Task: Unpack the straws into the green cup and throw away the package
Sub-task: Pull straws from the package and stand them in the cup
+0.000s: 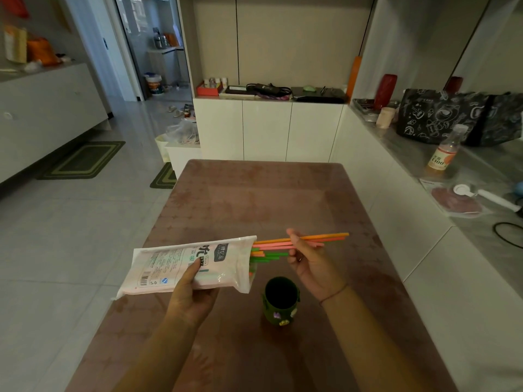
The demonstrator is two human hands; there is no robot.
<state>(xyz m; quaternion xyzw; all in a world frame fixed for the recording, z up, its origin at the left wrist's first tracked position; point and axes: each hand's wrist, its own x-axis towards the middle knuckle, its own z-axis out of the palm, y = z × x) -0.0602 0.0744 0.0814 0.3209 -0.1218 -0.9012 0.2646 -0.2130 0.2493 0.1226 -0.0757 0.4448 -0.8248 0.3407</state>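
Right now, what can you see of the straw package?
The straw package is a soft, glossy plastic bag, white with a pink tint, printed with dark lettering and a barcode near its left end. It is held roughly level above the table, its open mouth to the right, up and left of the green cup. The left hand grips it from below, thumb on its face. Orange, pink and green straws stick out of the mouth; the right hand pinches those.
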